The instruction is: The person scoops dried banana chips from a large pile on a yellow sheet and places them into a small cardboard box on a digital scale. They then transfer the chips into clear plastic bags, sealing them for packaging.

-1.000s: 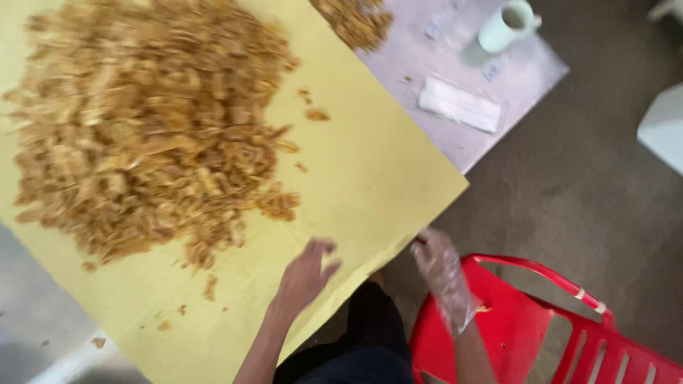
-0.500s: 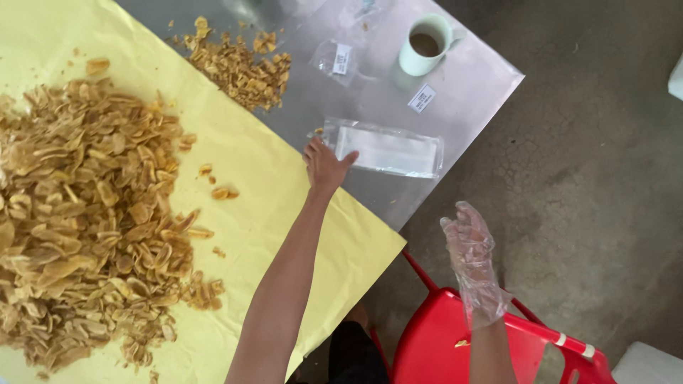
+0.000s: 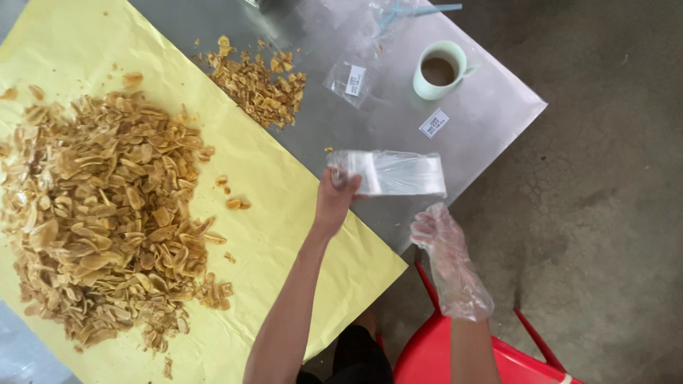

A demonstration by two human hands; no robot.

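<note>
My left hand is bare and grips one end of a stack of clear plastic bags, lifted just above the steel table. My right hand, in a loose clear plastic glove, hovers below the bags near the table's edge, fingers apart and holding nothing. A big heap of fried golden chips lies on a yellow paper sheet to the left.
A smaller pile of chips sits on the bare steel. Behind it are a small clear bag with a white label, a loose white label and a pale green mug of brown drink. A red plastic chair is below me.
My left hand went from the yellow sheet's edge up to the stack of bags, took hold and lifted it. The gloved right hand rose toward the bags. The view shifted up-right.
</note>
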